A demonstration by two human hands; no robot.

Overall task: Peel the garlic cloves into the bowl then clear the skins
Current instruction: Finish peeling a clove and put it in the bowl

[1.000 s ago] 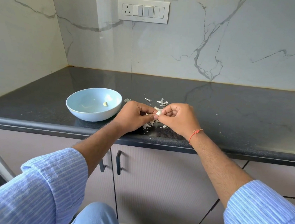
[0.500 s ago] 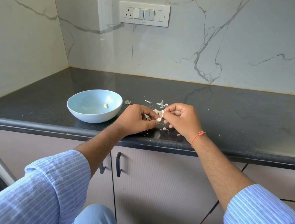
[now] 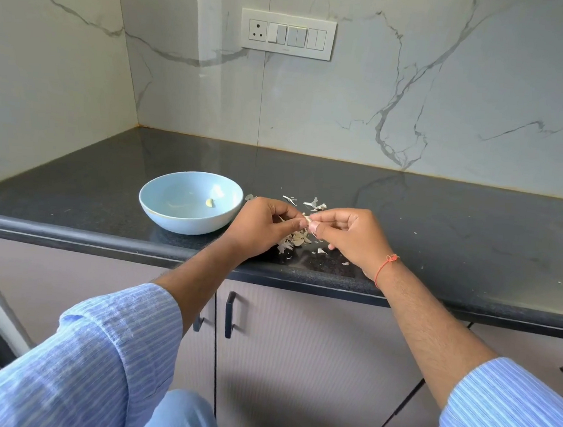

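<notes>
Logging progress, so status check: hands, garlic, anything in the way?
Left hand and right hand both pinching one clove. One peeled clove in bowl. Skins piled on counter under hands, uncleared.

Pale-blue bowl (image 3: 159, 208) holds one peeled clove (image 3: 209, 202); skins (image 3: 293, 240) scattered beside.
</notes>
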